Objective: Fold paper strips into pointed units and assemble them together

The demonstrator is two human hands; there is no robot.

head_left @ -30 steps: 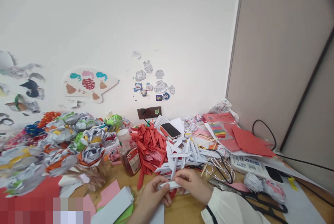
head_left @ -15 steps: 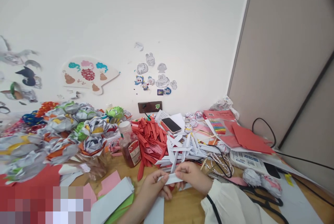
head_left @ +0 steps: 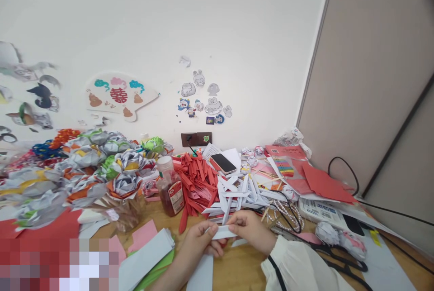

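My two hands meet low over the table (head_left: 244, 270), toward its near side, with a white paper strip (head_left: 223, 232) stretched between them. My left hand (head_left: 200, 242) comes up from the near side, forearm bare and slanting inward, palm turned toward me. Its thumb presses the left end of the strip against the bent index finger, while the lower fingers curl loosely beneath. My right hand (head_left: 252, 232) reaches in from the right, back of the hand upward and wrist slightly bent; thumb and forefinger pinch the strip's right end. A loose cream sleeve (head_left: 298, 264) with a black band covers that forearm from the wrist. The strip lies nearly level, a little higher at the right, above the wood.

Just beyond my fingers is a heap of folded white strips (head_left: 239, 191), and to its left a pile of red strips (head_left: 198, 178). A jar (head_left: 171, 191) with a white lid stands upright beside the red ones. A phone (head_left: 223, 163) lies behind the white heap, toward the table's far edge. White sheets (head_left: 147, 257) rest over green paper (head_left: 159, 270), left of my left forearm. Black-handled scissors (head_left: 346, 264) lie right of my right hand, partly hidden by the sleeve.
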